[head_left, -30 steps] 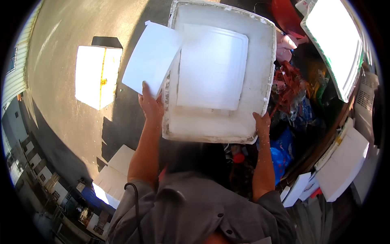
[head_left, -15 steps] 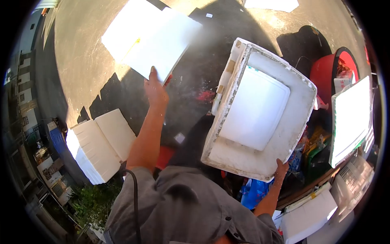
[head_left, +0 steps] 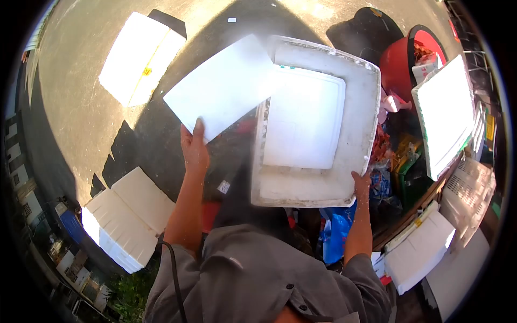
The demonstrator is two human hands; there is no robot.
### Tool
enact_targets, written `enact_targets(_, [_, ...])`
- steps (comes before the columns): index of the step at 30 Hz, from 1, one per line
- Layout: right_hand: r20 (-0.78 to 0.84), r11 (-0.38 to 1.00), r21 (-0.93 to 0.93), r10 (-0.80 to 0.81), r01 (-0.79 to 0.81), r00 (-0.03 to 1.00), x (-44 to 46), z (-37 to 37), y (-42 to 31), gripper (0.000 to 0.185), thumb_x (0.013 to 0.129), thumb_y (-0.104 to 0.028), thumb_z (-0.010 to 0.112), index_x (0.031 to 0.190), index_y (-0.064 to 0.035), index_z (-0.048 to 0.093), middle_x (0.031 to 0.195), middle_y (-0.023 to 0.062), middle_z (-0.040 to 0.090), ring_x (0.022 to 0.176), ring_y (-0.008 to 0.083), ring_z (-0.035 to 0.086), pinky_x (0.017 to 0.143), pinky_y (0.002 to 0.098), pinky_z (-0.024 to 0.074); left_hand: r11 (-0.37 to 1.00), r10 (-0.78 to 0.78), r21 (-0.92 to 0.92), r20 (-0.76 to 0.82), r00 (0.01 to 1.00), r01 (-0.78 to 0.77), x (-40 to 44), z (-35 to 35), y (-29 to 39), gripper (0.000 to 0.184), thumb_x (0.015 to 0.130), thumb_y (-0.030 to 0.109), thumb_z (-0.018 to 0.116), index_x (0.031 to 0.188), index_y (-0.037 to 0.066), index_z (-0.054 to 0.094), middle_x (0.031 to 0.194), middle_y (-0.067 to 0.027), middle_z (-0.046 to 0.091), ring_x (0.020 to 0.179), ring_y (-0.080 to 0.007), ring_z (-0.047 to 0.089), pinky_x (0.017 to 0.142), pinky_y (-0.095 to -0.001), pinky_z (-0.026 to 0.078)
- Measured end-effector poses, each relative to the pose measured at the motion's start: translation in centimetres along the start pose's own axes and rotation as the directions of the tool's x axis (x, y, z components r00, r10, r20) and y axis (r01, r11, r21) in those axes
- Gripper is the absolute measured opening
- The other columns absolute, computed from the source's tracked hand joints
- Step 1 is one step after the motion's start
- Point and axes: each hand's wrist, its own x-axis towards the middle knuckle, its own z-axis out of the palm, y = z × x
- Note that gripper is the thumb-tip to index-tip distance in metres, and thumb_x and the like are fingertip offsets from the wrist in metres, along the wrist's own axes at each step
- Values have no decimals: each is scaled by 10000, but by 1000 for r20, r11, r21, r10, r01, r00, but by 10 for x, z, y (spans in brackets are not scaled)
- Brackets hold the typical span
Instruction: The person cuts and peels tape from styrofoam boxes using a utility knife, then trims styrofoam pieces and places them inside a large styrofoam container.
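Note:
My left hand (head_left: 195, 151) grips the lower corner of a flat white foam lid (head_left: 215, 89), thumb on top. The lid's right end overlaps the upper left edge of a worn white foam box (head_left: 360, 107); whether they touch, I cannot tell. My right hand (head_left: 362, 185) holds that box by its lower right corner, with its open side facing me. Inside the box lies a smaller white foam panel (head_left: 304, 118) with rounded corners and a bit of green tape at its top edge.
A closed white foam box (head_left: 142, 59) stands on the sunlit ground, another foam box (head_left: 126, 207) at the lower left. To the right are a red tub (head_left: 396, 64), an upright white foam board (head_left: 447, 116), a blue plastic bag (head_left: 335, 231) and a white foam block (head_left: 420, 250).
My left hand has brought the foam lid away from the box on the ground, rightward to the held box. The held box now appears further left and straighter; the whole view has shifted too.

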Motion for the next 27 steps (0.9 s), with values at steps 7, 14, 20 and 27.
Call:
enact_targets(7, [-118, 988, -156, -21, 2, 993, -6, 18, 42, 593, 876, -241, 735, 1307, 100, 513, 1185, 256, 639, 1089, 333, 626, 973, 378, 472, 898, -345, 414, 451, 823, 150, -53, 81, -56, 383, 1032, 271, 538, 1317, 24, 472, 1046, -74, 630, 816, -131, 618, 604, -296, 545])
enact_targets(14, [-127, 943, 334, 52, -7, 991, -56, 53, -65, 434, 989, -200, 612, 1314, 77, 533, 1171, 159, 652, 1093, 229, 621, 959, 316, 476, 812, -452, 567, 465, 761, 135, -68, 134, -109, 470, 1018, 310, 552, 1387, 36, 455, 1095, -92, 637, 905, -162, 635, 618, -306, 566])
enact_targets(20, [142, 689, 687, 182, -229, 973, -13, 103, -70, 373, 968, -158, 619, 1297, 5, 549, 997, 72, 673, 806, 151, 656, 738, 297, 561, 683, -295, 684, 578, 761, -255, -46, 126, -140, 492, 1003, 303, 581, 1381, 3, 486, 1118, -129, 655, 933, -175, 640, 685, -312, 544])
enact_targets(27, [71, 637, 742, 232, -207, 970, 106, 153, -24, 389, 968, -132, 609, 1332, -15, 537, 963, 66, 672, 701, 144, 634, 667, 304, 577, 525, 157, 750, 379, 912, -403, -42, 126, -96, 673, 877, 227, 755, 1412, -47, 452, 1307, -186, 584, 1135, -224, 572, 918, -330, 469])
